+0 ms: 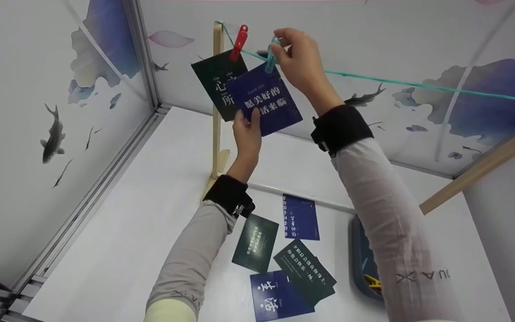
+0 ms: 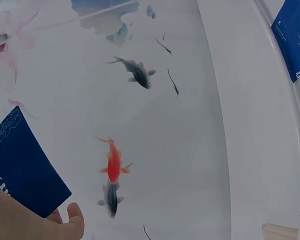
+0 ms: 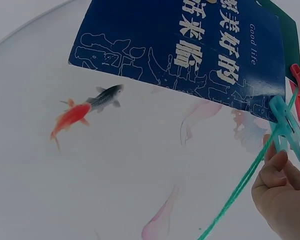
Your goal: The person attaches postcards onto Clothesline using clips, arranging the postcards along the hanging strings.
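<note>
My left hand (image 1: 247, 136) pinches the lower edge of a blue card (image 1: 268, 100) with white characters. At that card's top corner, my right hand (image 1: 303, 58) grips a light-blue clothespin (image 1: 272, 56), which sits over the green string (image 1: 373, 79). In the right wrist view the clothespin (image 3: 285, 122) overlaps both the card corner and the string. Partly behind the blue card, a dark green card (image 1: 210, 76) hangs from the string by a red clothespin (image 1: 239, 42).
A wooden post (image 1: 217, 98) holds the string at the left; another wooden bar (image 1: 481, 165) slants at the right. Several blue and green cards, one a green card (image 1: 255, 243), lie on the white table (image 1: 119, 232). A dark bin (image 1: 355, 250) holds a yellow clothespin (image 1: 372, 281).
</note>
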`<state>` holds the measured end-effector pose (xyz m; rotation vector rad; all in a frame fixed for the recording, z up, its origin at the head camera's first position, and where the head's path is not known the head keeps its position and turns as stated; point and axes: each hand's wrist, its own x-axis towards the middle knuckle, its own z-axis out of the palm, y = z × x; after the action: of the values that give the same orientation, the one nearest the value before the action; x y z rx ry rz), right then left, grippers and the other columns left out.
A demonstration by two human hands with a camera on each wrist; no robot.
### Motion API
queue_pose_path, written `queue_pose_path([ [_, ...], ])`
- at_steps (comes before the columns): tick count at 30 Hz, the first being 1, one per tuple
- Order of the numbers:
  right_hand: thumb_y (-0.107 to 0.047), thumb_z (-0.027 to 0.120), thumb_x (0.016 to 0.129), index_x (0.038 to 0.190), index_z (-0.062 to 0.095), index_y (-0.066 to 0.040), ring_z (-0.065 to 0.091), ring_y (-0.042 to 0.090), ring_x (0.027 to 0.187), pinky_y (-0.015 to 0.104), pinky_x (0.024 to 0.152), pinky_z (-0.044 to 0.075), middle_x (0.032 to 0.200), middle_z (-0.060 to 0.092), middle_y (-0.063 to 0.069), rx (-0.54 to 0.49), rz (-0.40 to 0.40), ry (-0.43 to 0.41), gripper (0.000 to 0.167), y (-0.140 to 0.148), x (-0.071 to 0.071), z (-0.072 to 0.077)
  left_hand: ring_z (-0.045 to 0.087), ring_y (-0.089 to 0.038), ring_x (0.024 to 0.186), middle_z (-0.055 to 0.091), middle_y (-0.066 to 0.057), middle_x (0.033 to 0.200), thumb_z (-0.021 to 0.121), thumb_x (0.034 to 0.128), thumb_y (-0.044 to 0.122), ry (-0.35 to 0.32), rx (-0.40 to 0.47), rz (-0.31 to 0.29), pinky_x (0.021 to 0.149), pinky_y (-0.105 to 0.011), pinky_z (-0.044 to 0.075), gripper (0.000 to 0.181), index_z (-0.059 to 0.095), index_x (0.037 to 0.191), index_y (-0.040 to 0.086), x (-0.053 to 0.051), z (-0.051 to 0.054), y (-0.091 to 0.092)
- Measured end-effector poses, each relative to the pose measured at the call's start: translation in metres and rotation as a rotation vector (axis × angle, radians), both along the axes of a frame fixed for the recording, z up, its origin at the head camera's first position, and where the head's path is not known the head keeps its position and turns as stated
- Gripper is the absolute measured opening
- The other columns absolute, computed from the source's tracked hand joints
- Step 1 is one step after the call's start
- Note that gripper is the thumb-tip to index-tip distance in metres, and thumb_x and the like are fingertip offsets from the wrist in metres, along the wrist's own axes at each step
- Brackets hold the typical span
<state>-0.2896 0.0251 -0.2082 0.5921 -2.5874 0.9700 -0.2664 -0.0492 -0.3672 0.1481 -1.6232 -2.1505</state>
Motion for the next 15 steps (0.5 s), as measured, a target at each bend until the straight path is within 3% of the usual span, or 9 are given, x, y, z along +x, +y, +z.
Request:
queue_pose_path([
  [5,-0.016,0.049,0.098,0.133,0.051,-0.003,0.039,0.003,0.067,0.015,0.063,0.033,0.118,0.062,0.015,0.016,-0.005,-0.032,0.038,0.002,0.003,-0.005,0.063,-0.024,0.094,0.063,-0.019,0.109,0.048,0.0988,0.019,-0.081,-0.053,0.016,0.078,-0.025,0.050,0.030,0.053,0.120,-0.001,0.001,-0.008,0.004],
  [9,-0.016,0.049,0.098,0.136,0.047,-0.003,0.044,0.008,0.072,0.017,0.066,0.037,0.120,0.062,0.014,0.021,0.000,-0.045,0.040,0.004,0.006,-0.010,0.053,-0.011,0.074,0.063,-0.013,0.094,0.050,0.0982,0.023,-0.133,-0.015,0.001,0.061,-0.020,0.040,0.029,0.057,0.114,0.000,0.002,-0.016,0.008],
  [12,-0.017,0.049,0.098,0.137,0.046,-0.004,0.047,0.011,0.079,0.019,0.072,0.040,0.121,0.061,0.013,0.022,0.007,-0.029,0.042,0.004,0.009,-0.013,0.055,-0.013,0.078,0.063,-0.013,0.098,0.048,0.0989,0.026,-0.164,0.035,-0.016,0.066,-0.025,0.047,0.032,0.056,0.117,0.002,0.004,-0.021,0.010],
  [15,-0.016,0.051,0.097,0.136,0.046,-0.003,0.045,0.011,0.079,0.019,0.074,0.040,0.120,0.057,0.014,-0.019,0.016,0.035,0.041,0.006,0.014,-0.017,0.062,-0.023,0.096,0.062,-0.019,0.111,0.045,0.0998,0.028,-0.171,0.073,-0.022,0.083,-0.041,0.052,0.035,0.052,0.123,0.003,0.005,-0.027,0.009],
])
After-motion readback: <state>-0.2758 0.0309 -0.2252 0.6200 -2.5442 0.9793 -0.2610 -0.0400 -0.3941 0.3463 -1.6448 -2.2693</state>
